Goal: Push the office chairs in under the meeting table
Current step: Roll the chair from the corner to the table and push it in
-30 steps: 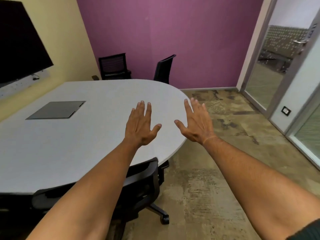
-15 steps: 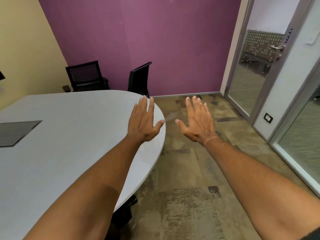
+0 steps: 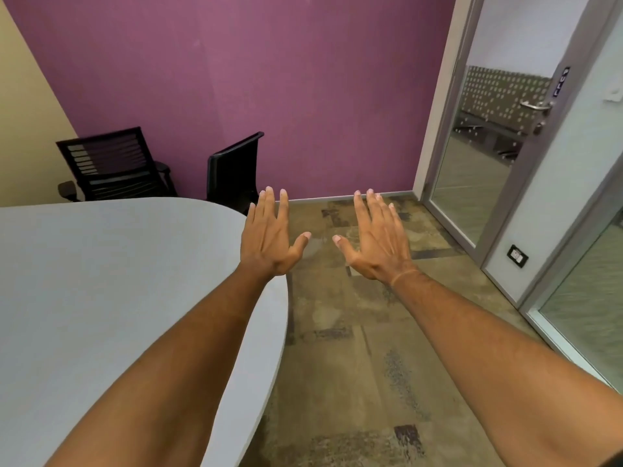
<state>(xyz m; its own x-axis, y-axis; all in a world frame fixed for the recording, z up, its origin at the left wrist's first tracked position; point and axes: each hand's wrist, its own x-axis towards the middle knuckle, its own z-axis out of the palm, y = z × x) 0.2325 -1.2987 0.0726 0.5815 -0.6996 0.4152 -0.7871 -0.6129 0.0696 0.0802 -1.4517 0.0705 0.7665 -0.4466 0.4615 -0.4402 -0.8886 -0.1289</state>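
A small dark sticker (image 3: 561, 81) with pale characters stands on the door frame (image 3: 536, 153) at two o'clock. The characters are too blurred to read.

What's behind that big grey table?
Two black office chairs, one slatted, one turned sideways, stand behind the table against the purple wall. The tabletop hides their bases.
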